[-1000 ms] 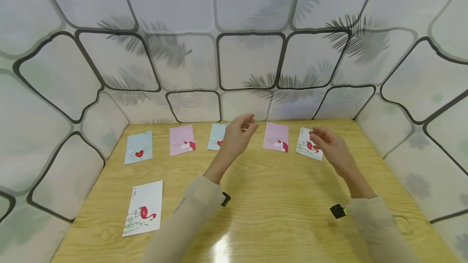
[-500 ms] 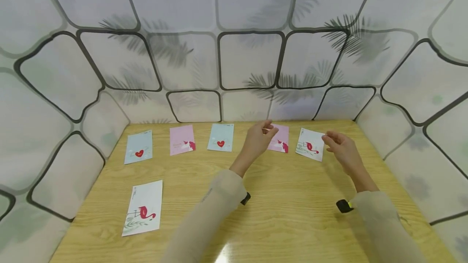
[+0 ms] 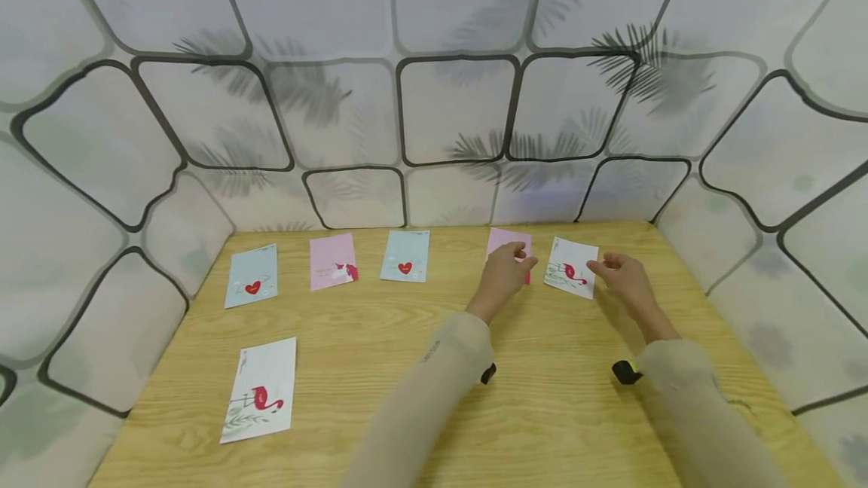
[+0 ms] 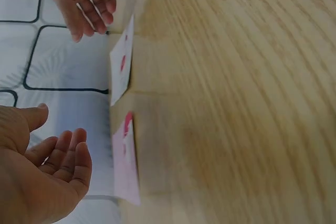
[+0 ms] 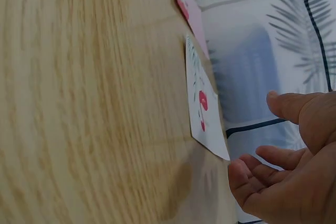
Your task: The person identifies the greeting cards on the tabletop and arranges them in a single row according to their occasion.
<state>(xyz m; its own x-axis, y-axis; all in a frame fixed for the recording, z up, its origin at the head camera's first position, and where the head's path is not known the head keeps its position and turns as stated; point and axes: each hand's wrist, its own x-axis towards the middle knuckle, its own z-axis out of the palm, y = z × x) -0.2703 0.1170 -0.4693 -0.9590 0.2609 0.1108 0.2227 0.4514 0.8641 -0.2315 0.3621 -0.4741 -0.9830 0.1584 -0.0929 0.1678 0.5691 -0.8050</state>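
A white card with a red flamingo [image 3: 566,258] lies at the back right of the table, between my two hands. Just off its right edge hovers my right hand [image 3: 629,285], fingers loosely bent and holding nothing. My left hand [image 3: 502,276] hangs over a pink card [image 3: 505,236], hiding part of it in the head view. Both wrist views show a gap between the hands and the cards. In the left wrist view the pink card [image 4: 124,169] and the flamingo card [image 4: 122,66] lie flat, one beside the other.
Farther left in the back row lie a blue heart card [image 3: 405,256], another pink card [image 3: 332,260] and another blue heart card [image 3: 252,275]. A larger-looking flamingo card [image 3: 260,390] is at the front left. Patterned fabric walls [image 3: 454,111] enclose the wooden table [image 3: 325,367].
My left hand has moved right, from the middle blue heart card to the pink card. The right hand shifted right off the flamingo card, then stayed near its right edge. The cards have not moved.
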